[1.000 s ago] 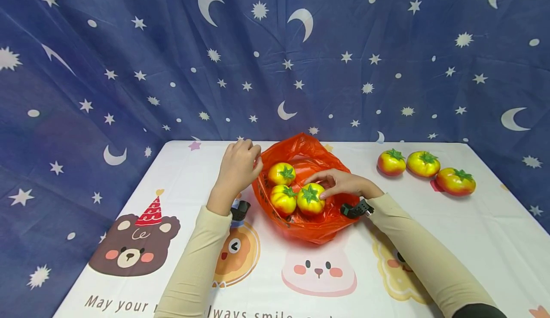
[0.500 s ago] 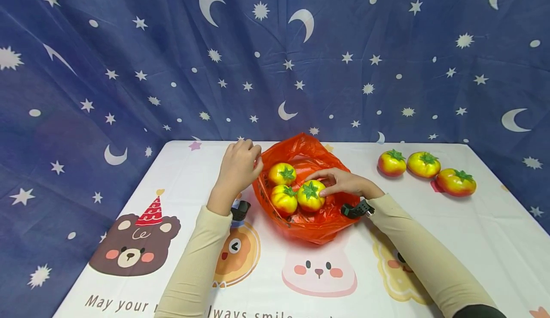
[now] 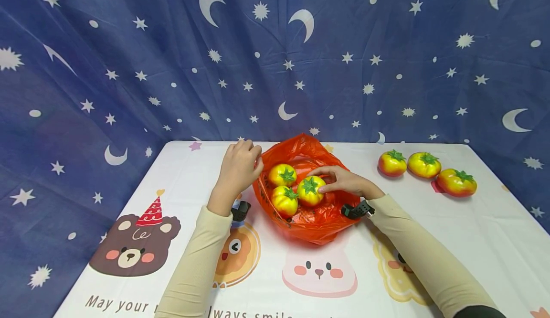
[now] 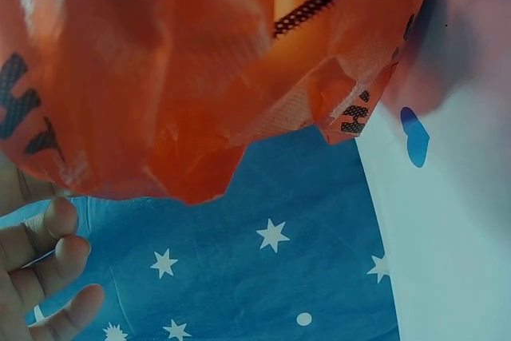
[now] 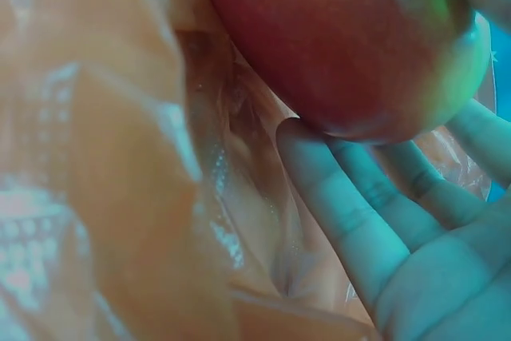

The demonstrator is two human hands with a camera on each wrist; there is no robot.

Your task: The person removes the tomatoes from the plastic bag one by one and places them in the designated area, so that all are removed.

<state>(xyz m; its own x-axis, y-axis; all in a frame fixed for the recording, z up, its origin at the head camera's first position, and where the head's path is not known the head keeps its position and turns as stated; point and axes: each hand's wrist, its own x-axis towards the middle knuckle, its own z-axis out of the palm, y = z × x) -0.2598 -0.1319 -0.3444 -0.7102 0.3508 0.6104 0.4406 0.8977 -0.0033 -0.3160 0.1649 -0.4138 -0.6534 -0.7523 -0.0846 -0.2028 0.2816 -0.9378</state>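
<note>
An opened red plastic bag (image 3: 313, 234) lies mid-table with three yellow-and-red tomatoes inside, their green leafy tops up. My right hand (image 3: 347, 183) reaches in from the right and holds the nearer right tomato (image 3: 310, 193) between thumb and fingers. In the right wrist view, fingers (image 5: 343, 205) stretch under that tomato (image 5: 351, 45). The other two, a back tomato (image 3: 281, 174) and a front tomato (image 3: 283, 202), sit beside it on the left. At the bag's left rim, my left hand (image 3: 241, 165) pinches the plastic; the left wrist view shows several fingers (image 4: 48, 269) partly behind the bag (image 4: 144, 77).
Three more tomatoes lie at the back right: a left one (image 3: 392, 164), a middle one (image 3: 424, 165) and a right one (image 3: 457, 183). The white printed tablecloth (image 3: 258, 303) covers the table. A blue starry curtain (image 3: 266, 89) hangs right behind it.
The tomato in my right hand has shifted slightly away from me, toward the back of the bag, its top turning a little. My left hand stays where it was.
</note>
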